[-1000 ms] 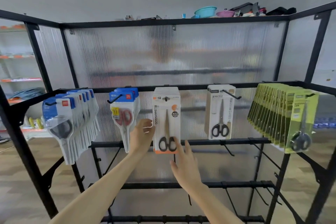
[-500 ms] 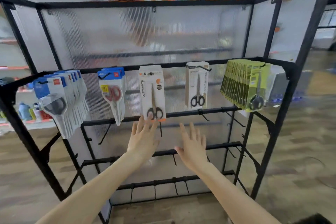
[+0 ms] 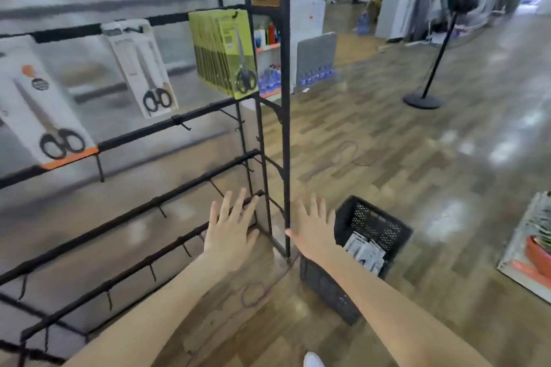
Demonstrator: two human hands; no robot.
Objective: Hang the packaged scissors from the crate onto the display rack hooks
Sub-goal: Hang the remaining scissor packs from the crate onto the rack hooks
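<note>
both of your arms reach forward and down, palms facing away from you. your left hand point(image 3: 231, 232) has its fingers straight and spread wide, holding nothing, in front of the lower bars of the display rack point(image 3: 285, 98). your right hand point(image 3: 313, 228) is spread the same way and also holds nothing; it sits just right of the rack's black corner post, with its thumb near the post, and overlaps the near left edge of the crate point(image 3: 372, 226).

the crate is black plastic with mesh walls and stands on the wooden floor point(image 3: 417, 143), just right of the rack's corner post. inside it you can see a few packaged scissors point(image 3: 365, 253) on white cards, leaning together; the view is too blurred to count them.

on the rack's upper bar, three sets of packs hang from hooks. at far left is a white pack with an orange bottom strip point(image 3: 44, 110) and black-handled scissors. to its right is a white pack point(image 3: 143, 68), also with black handles. further right, next to the corner post, is a thick row of yellow-green packs point(image 3: 223, 50). the lower bars carry bare hooks point(image 3: 182, 124).

a black stand with a round base point(image 3: 423, 100) is on the floor well to the right. the tip of a white shoe point(image 3: 313, 360) shows at the bottom edge.
</note>
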